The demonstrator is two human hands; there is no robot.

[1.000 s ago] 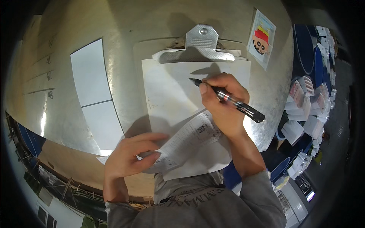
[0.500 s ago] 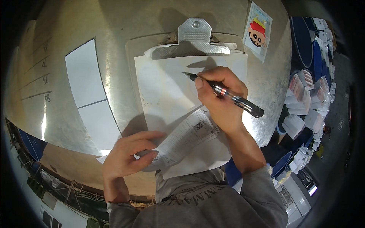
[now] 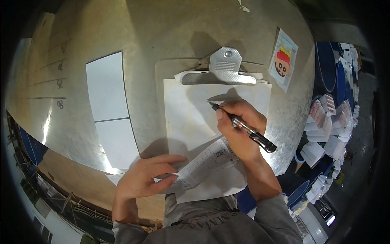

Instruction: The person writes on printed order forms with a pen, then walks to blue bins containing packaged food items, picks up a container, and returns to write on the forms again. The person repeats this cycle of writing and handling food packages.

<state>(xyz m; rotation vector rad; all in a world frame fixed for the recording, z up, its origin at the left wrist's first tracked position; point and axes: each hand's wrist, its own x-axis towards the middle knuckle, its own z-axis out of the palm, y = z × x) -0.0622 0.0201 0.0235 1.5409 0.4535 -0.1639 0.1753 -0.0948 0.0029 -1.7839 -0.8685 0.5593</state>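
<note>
A black pen (image 3: 248,131) with a clear barrel is gripped in my right hand (image 3: 243,130). Its point hovers at or just over the upper middle of a blank-looking white sheet (image 3: 189,110); I cannot tell whether it touches. That sheet lies on a clipboard (image 3: 160,95), under a wide metal clip (image 3: 227,67). Across the lower part of the sheet runs a long printed slip (image 3: 205,162) with a square code, its right end partly behind my right hand. My left hand (image 3: 148,175) pinches the slip's left end between thumb and curled fingers.
Two white panels (image 3: 107,87) lie end to end left of the clipboard on the metal table (image 3: 146,24). A cartoon card (image 3: 282,63) lies at the upper right. Beyond the right edge are blue bins (image 3: 325,71) and white bundles (image 3: 325,116). Handwritten marks run along the left.
The view has shifted, so the table, clipboard and hands sit lower and a little further right in the picture. Both hands keep nearly the same grip and place on the paper.
</note>
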